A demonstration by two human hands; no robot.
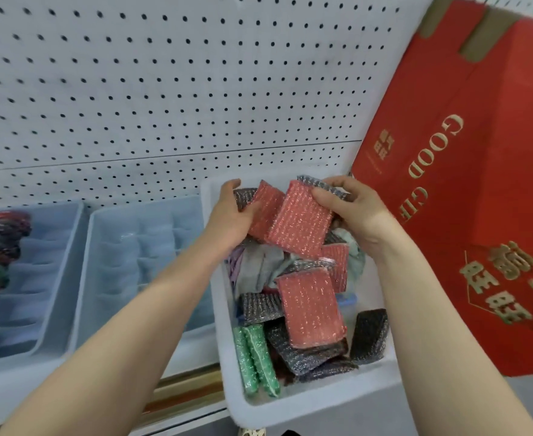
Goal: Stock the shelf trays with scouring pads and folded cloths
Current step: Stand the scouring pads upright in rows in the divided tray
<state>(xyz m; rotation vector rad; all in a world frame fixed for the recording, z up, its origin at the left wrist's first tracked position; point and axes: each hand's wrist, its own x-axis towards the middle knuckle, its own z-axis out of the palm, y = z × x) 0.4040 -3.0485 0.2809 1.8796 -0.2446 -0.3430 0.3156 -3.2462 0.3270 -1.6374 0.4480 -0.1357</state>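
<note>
I judge stocking barely begun: my left hand (230, 215) and right hand (353, 212) grip red scouring pads (293, 215) above the jumbled bin (290, 407); middle tray (108, 247) unfilled.

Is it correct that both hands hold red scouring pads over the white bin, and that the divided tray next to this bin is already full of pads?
Not quite. The head view shows the left hand and right hand holding red scouring pads over the white bin, but the divided tray beside it has empty compartments. Only the farther tray holds pads.
</note>
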